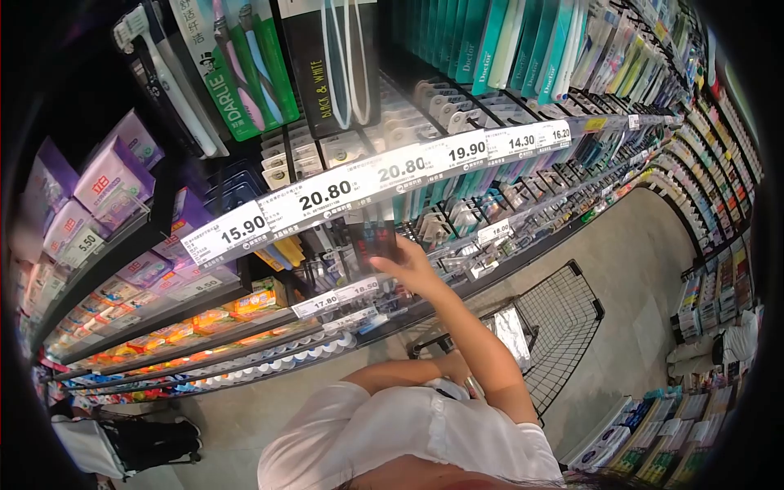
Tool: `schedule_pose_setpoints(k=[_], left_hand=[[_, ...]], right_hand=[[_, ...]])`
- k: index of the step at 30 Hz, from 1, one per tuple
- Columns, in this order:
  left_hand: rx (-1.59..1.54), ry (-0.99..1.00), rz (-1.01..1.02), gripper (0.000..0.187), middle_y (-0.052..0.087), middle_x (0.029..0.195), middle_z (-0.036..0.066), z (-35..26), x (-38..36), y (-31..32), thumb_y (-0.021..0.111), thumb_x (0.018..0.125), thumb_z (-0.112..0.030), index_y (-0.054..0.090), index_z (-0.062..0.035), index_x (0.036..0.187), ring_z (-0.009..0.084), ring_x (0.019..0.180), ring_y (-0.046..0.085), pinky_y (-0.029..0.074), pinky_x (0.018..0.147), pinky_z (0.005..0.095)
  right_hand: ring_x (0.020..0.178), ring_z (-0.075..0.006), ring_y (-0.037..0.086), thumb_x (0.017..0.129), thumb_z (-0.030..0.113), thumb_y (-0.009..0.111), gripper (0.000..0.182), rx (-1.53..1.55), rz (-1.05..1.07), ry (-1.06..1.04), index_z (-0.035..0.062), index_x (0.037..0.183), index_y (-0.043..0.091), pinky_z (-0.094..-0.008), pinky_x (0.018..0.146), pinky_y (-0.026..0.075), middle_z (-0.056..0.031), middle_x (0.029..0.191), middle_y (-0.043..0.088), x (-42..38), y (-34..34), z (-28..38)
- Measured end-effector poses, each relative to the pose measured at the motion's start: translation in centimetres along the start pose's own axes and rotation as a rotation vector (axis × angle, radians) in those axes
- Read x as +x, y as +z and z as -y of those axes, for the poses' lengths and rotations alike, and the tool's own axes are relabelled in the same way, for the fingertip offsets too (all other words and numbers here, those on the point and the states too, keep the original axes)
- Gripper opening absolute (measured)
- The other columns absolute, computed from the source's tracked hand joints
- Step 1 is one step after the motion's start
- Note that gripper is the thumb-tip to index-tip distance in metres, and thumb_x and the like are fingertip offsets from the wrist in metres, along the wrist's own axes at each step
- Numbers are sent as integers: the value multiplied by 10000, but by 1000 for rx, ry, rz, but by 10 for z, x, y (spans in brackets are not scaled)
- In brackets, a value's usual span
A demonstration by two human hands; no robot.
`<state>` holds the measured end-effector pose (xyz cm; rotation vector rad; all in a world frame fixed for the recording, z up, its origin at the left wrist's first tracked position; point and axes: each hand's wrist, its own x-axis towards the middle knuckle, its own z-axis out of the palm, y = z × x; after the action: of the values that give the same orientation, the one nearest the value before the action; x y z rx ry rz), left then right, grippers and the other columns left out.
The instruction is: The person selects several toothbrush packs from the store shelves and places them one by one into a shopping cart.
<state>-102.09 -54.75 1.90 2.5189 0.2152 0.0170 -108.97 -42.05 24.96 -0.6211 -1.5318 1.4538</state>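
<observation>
My right hand (412, 269) reaches up to the shelf, thumb in front and fingers curled round a dark toothbrush package (372, 238) with coloured lettering. The package hangs just below the shelf's price strip (351, 194), among other hanging packs. My left forearm (396, 372) is bent across my body near the cart handle. My left hand (454, 364) is mostly covered by my right arm, and its fingers do not show.
A wire shopping cart (563, 327) holding a silvery item (512, 336) stands to the right. Above are a Darlie toothbrush pack (245, 73) and a Black & White pack (333, 69). Purple packs (114, 184) fill the left shelf. Another person's legs (710, 347) show at right.
</observation>
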Motion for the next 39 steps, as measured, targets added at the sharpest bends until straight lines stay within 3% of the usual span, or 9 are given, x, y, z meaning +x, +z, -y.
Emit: schedule_pose_setpoints(k=[2, 3, 10, 14, 16, 19, 25, 28, 39], left_hand=[[37, 19, -29, 900, 316, 1418, 155, 4, -1, 5, 747, 547, -367, 400, -133, 1344, 318, 1326, 261, 219, 1076, 413], [51, 34, -38, 902, 317, 1418, 154, 7, -1, 10, 748, 546, -371, 400, -134, 1344, 318, 1326, 260, 217, 1077, 414], [-36, -64, -11, 775, 445, 1293, 190, -2, -4, 2, 726, 547, -387, 509, -118, 1241, 344, 1229, 387, 298, 1010, 422], [-81, -97, -43, 711, 519, 1221, 210, 0, -7, 14, 713, 547, -397, 571, -109, 1182, 358, 1173, 459, 345, 972, 427], [8, -78, -34, 602, 576, 1105, 209, 4, -6, 20, 692, 555, -392, 619, -94, 1073, 360, 1081, 520, 377, 919, 426], [65, -145, 59, 503, 619, 996, 192, -6, -6, -1, 674, 552, -376, 652, -83, 960, 347, 1005, 564, 399, 880, 423], [81, -141, 9, 462, 626, 964, 177, -8, -5, 2, 675, 524, -349, 659, -87, 903, 337, 981, 571, 401, 865, 426], [102, -115, -43, 441, 630, 948, 170, -1, -3, 9, 675, 510, -336, 663, -89, 875, 332, 969, 575, 402, 858, 428], [258, 48, -310, 360, 643, 892, 142, 14, -2, 40, 680, 454, -284, 675, -98, 763, 315, 925, 588, 406, 832, 433]], right_hand=[[853, -61, 541, 827, 167, 662, 387, 2, -4, 24, 46, 1168, 527, -226, 741, 440, -7, 988, 609, -2, 0, 4], [999, -100, 529, 831, 96, 644, 422, 10, 14, 85, 14, 1218, 496, -264, 881, 414, -44, 1123, 588, -3, -1, 13], [882, -70, 508, 856, 208, 633, 358, -6, -30, 12, 25, 1145, 524, -229, 785, 415, 4, 957, 581, -6, 1, 7], [758, -52, 508, 862, 231, 625, 294, -22, -25, -70, 38, 1063, 533, -214, 656, 432, 0, 898, 576, 0, -5, -28], [870, -54, 526, 864, 150, 616, 353, -116, -22, 47, 13, 1166, 498, -220, 754, 434, 0, 1011, 582, -3, -8, -19], [797, -56, 535, 853, 144, 623, 279, -130, -71, -5, 10, 1076, 522, -214, 694, 442, -24, 936, 592, -5, -6, -18], [772, -143, 602, 839, 235, 641, 339, -263, -131, -58, 13, 1054, 501, -284, 650, 496, -102, 895, 594, -7, -10, -25], [840, -116, 570, 821, 141, 652, 311, -256, -143, -24, 26, 1061, 491, -259, 712, 484, -59, 936, 585, -9, -12, -24], [883, -158, 551, 761, 196, 715, 422, -368, -216, -99, 44, 1084, 489, -298, 711, 485, -77, 955, 570, -7, -22, -47]])
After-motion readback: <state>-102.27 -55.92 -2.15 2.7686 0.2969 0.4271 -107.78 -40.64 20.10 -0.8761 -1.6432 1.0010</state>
